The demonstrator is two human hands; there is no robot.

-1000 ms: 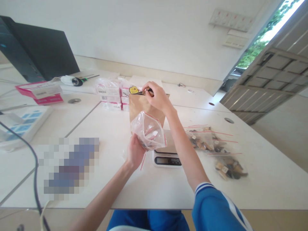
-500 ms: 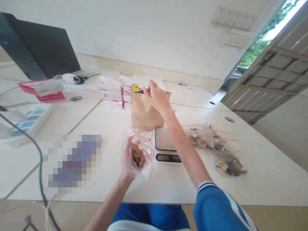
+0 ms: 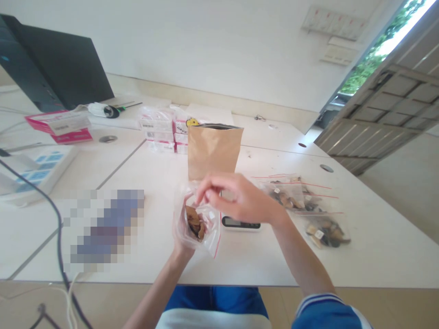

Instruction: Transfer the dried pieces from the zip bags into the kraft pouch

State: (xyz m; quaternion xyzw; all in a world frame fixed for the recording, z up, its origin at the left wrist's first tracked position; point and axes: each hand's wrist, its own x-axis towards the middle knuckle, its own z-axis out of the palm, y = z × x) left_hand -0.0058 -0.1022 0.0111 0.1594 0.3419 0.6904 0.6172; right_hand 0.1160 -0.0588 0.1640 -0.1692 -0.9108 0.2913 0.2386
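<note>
My left hand (image 3: 183, 235) is wrapped round a clear zip bag (image 3: 211, 237), whose mouth faces up. Brown dried pieces (image 3: 195, 223) lie inside it. Just above the bag's right side is my right hand (image 3: 236, 196), fingers bent and pressed together; whatever they may hold is too small to make out. A brown paper pouch (image 3: 214, 153) stands upright behind both hands, open at the top. Partly covered by my right hand, a digital scale (image 3: 242, 224) rests on the table.
Filled zip bags (image 3: 327, 230) lie at the right. Pink-and-white boxes (image 3: 157, 130) are stacked behind at the left. A power strip (image 3: 41, 171), a black cable (image 3: 51, 205) and a black computer case (image 3: 65, 68) occupy the left; a blurred-out item (image 3: 106, 228) lies nearer.
My right hand has come out of the pouch's mouth and moved down and toward me, over the clear bag. My left hand keeps holding the bag in nearly the same place.
</note>
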